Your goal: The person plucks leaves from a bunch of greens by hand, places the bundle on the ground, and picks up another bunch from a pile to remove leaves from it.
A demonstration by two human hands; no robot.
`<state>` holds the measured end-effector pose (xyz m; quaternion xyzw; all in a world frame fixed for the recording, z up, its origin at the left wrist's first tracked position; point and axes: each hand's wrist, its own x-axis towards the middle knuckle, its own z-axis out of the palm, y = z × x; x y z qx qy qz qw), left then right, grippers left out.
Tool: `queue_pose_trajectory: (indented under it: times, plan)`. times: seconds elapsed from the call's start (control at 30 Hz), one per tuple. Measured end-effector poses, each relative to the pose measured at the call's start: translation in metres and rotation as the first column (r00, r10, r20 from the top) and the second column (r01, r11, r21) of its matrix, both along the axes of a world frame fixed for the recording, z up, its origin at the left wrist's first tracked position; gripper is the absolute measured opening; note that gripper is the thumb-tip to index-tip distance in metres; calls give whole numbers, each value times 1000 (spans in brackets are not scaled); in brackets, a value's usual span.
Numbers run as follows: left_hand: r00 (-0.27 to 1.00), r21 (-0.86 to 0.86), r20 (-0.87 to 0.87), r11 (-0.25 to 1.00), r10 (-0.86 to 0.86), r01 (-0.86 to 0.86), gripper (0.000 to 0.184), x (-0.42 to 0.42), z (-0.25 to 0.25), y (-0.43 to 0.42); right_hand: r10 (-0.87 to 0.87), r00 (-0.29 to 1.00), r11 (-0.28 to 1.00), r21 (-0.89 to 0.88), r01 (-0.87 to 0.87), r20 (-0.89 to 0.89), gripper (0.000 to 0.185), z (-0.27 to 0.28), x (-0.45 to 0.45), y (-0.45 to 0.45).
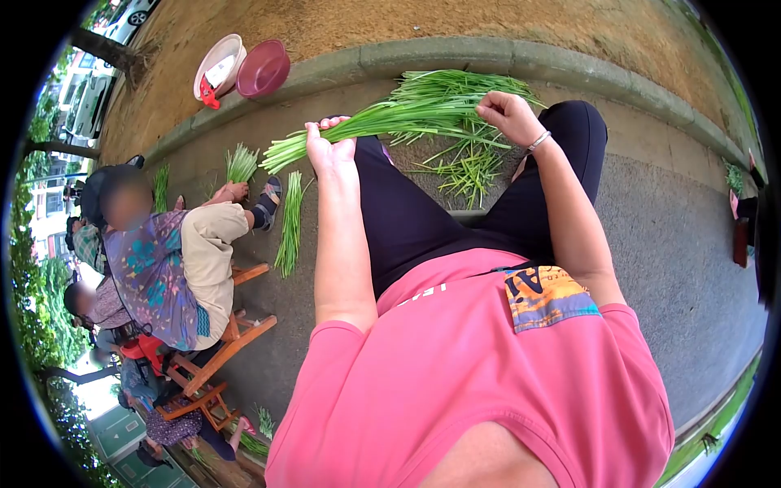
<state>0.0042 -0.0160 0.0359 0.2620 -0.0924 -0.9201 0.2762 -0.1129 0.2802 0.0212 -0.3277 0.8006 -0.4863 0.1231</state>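
Pavement (667, 244), stalks (390, 120) sideways, pale ends (283, 154) left, left hand (332, 148) cupping them, right hand (514, 119) curled, hold unclear.

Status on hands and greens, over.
Left hand holding green stalks near their pale ends. Right hand by leafy ends, grip unclear. Nothing seen blocking either.

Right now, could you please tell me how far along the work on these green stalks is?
One neat bundle on the pavement looks finished. The left hand grips a long bunch, the right hand near it. The loose pile beyond seems left to do.
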Motion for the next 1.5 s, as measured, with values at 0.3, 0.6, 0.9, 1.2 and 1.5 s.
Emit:
queue_pose_trajectory:
  times: [0.3, 0.6, 0.9, 1.2, 1.5]
  plan:
    - [1000, 61, -23, 998, 21, -19, 47, 0, 5, 0, -366, 855, 804, -338, 490, 368, 17, -26, -14, 0]
    - [997, 94, 47, 993, 64, -68, 47, -7, 9, -4, 393, 755, 916, -149, -373, 525, 17, 6, 14, 15]
    - [989, 145, 120, 984, 82, -100, 46, -17, -1, -19, 170, 980, 935, 296, -194, 105, 23, -48, 24, -34]
    - [981, 129, 176, 986, 87, -111, 47, -33, -11, -30, -267, 837, 941, -58, 333, 477, 37, -92, 2, -73]
    - [979, 108, 186, 989, 83, -104, 47, -42, -19, -35, 147, 652, 804, -474, 359, 743, 28, -102, -7, -81]
